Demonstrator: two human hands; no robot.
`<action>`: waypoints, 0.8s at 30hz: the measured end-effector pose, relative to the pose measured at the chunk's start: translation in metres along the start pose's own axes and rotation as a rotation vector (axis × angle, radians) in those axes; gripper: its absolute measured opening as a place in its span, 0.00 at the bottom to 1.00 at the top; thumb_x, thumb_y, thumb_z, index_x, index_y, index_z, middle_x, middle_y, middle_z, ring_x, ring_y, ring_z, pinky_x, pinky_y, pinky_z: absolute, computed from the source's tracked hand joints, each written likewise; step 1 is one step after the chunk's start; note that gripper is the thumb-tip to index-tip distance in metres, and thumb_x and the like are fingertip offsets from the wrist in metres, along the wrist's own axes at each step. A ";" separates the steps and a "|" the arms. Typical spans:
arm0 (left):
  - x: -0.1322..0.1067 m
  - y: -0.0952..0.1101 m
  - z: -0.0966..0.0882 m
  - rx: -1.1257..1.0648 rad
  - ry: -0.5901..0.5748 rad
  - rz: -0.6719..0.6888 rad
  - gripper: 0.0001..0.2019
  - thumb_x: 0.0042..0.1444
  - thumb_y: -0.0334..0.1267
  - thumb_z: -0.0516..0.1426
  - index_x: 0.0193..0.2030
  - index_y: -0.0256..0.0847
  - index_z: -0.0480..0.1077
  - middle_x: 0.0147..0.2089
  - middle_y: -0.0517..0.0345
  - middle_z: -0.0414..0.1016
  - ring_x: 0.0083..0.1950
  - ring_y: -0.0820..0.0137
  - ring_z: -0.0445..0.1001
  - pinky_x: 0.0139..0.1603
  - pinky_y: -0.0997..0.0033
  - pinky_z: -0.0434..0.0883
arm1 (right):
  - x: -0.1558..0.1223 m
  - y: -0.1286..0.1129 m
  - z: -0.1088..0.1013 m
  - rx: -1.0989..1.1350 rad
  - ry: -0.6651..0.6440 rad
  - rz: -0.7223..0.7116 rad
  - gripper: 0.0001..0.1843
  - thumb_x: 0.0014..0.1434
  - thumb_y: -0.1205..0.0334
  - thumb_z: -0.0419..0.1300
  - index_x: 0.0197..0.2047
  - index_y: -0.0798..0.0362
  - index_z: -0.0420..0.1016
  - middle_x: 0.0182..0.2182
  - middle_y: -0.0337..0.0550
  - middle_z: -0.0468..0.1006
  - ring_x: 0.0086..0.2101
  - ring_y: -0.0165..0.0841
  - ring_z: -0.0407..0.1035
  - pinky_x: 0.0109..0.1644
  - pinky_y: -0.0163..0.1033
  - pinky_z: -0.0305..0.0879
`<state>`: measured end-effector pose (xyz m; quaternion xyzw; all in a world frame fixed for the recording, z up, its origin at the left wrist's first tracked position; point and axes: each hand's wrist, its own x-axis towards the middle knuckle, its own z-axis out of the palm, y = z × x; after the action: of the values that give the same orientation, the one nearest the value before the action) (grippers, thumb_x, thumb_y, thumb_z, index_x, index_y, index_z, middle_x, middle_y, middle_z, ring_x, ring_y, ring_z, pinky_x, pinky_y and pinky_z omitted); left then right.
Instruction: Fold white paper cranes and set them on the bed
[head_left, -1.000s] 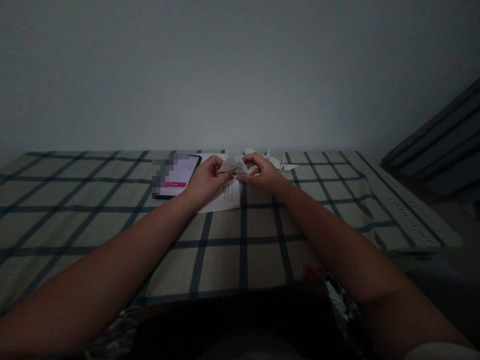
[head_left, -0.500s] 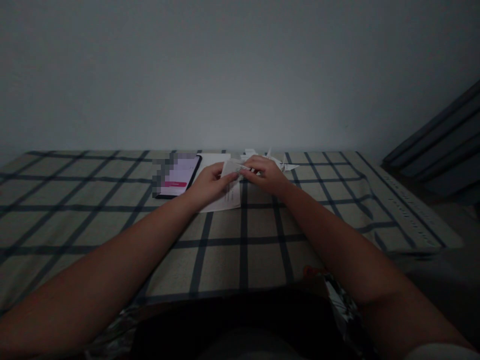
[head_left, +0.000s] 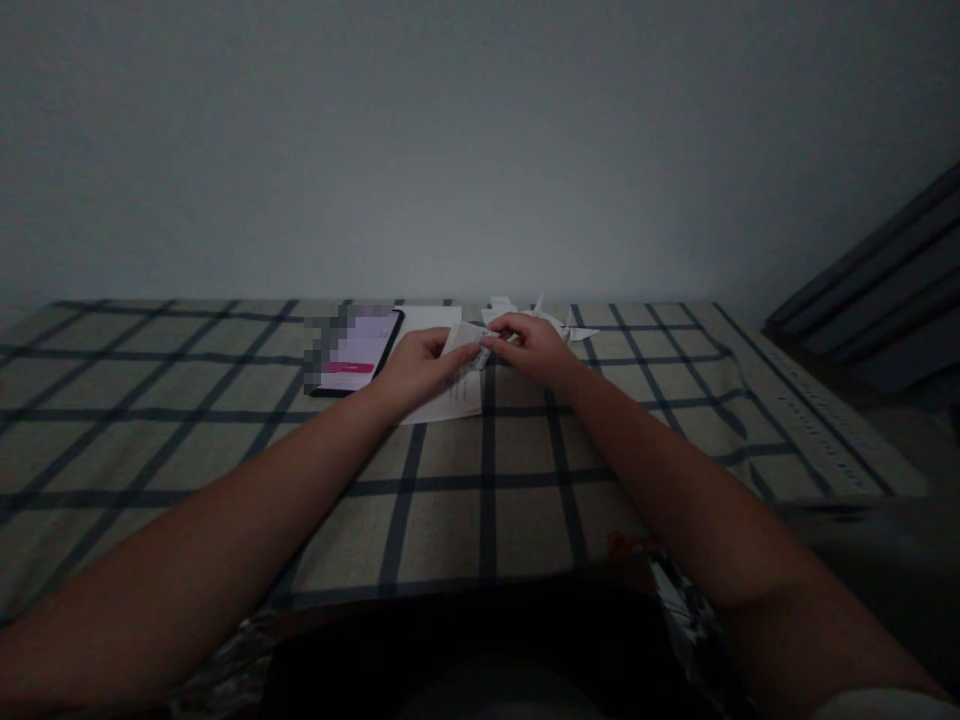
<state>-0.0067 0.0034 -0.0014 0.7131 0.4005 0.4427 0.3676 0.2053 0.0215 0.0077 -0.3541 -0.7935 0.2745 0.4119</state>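
Pinching a small folded paper point(head_left: 463, 336) between thumb and fingers, the left hand point(head_left: 421, 366) meets the right hand point(head_left: 529, 349) just above the table, the two thumb tips nearly touching. The right hand's thumb and forefinger close on the other side of that same paper, though the exact spot where they grip is dark and too small to make out, and its remaining fingers curl out of sight. The folded paper shows pale between the hands, with some dark print near the fingertips; how many folds it has, I cannot tell. Beneath the left hand lies a white sheet point(head_left: 430, 408), its middle covered by that hand and wrist; lines of print show near its right edge but are unreadable. Just left of the sheet is a phone point(head_left: 364, 348), its left part masked by coarse blocks, leaving a pale screen with a magenta bar and a dark right edge. Behind the right hand, white paper pieces point(head_left: 579, 333) with pointed tips stick out, partly hidden, so their full shape and number stay unclear. A checked tablecloth point(head_left: 450, 530) spreads under everything, the lettering along its right border too blurred to read. Against the pale wall point(head_left: 480, 150), a dark curtain point(head_left: 892, 290) is cut off by the right edge of the view. Low down, patterned fabric point(head_left: 679, 600) is mostly lost in shadow.
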 end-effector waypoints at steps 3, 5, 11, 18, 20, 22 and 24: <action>-0.001 0.005 0.000 -0.005 0.049 0.002 0.20 0.57 0.54 0.65 0.41 0.37 0.83 0.40 0.50 0.84 0.39 0.64 0.78 0.41 0.67 0.71 | 0.000 -0.002 -0.001 0.013 0.000 0.016 0.15 0.60 0.50 0.63 0.38 0.55 0.77 0.34 0.43 0.78 0.33 0.31 0.68 0.38 0.38 0.64; -0.001 0.005 0.000 -0.036 0.074 -0.004 0.20 0.56 0.54 0.65 0.41 0.37 0.83 0.40 0.51 0.84 0.39 0.65 0.78 0.40 0.68 0.71 | 0.001 -0.002 0.000 0.021 0.007 0.013 0.16 0.59 0.49 0.64 0.37 0.56 0.77 0.33 0.42 0.78 0.33 0.31 0.67 0.38 0.37 0.64; -0.002 0.004 0.000 -0.099 0.077 -0.031 0.19 0.54 0.54 0.67 0.40 0.39 0.83 0.40 0.50 0.85 0.38 0.65 0.79 0.41 0.67 0.72 | 0.001 0.001 0.000 0.014 -0.036 0.036 0.20 0.60 0.44 0.62 0.36 0.55 0.77 0.31 0.41 0.76 0.33 0.31 0.68 0.37 0.37 0.62; -0.001 0.011 0.001 -0.141 0.211 -0.079 0.18 0.48 0.52 0.70 0.36 0.39 0.82 0.36 0.52 0.83 0.36 0.66 0.78 0.39 0.68 0.73 | -0.001 -0.003 -0.001 0.012 -0.099 0.067 0.18 0.60 0.47 0.63 0.35 0.56 0.78 0.28 0.41 0.77 0.31 0.31 0.69 0.36 0.36 0.63; -0.001 0.013 0.000 -0.180 0.244 -0.097 0.18 0.46 0.52 0.71 0.34 0.39 0.82 0.34 0.53 0.82 0.35 0.67 0.77 0.38 0.68 0.73 | 0.000 -0.003 0.000 0.094 -0.079 0.086 0.17 0.59 0.48 0.64 0.37 0.56 0.78 0.30 0.41 0.78 0.31 0.31 0.70 0.36 0.37 0.65; 0.000 0.015 0.000 -0.231 0.268 -0.113 0.18 0.45 0.52 0.71 0.34 0.39 0.82 0.33 0.54 0.82 0.34 0.67 0.76 0.37 0.68 0.73 | 0.000 -0.002 0.002 0.179 -0.079 0.109 0.18 0.57 0.47 0.66 0.39 0.55 0.77 0.31 0.42 0.79 0.32 0.32 0.72 0.37 0.37 0.67; 0.000 0.015 0.001 -0.262 0.279 -0.126 0.17 0.45 0.52 0.71 0.34 0.40 0.81 0.33 0.55 0.82 0.34 0.68 0.76 0.37 0.68 0.73 | 0.001 0.000 0.002 0.186 -0.103 0.115 0.19 0.57 0.46 0.66 0.38 0.55 0.76 0.31 0.42 0.78 0.32 0.32 0.72 0.38 0.38 0.68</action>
<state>-0.0019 -0.0031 0.0117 0.5643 0.4305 0.5618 0.4250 0.2035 0.0219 0.0069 -0.3448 -0.7630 0.3879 0.3854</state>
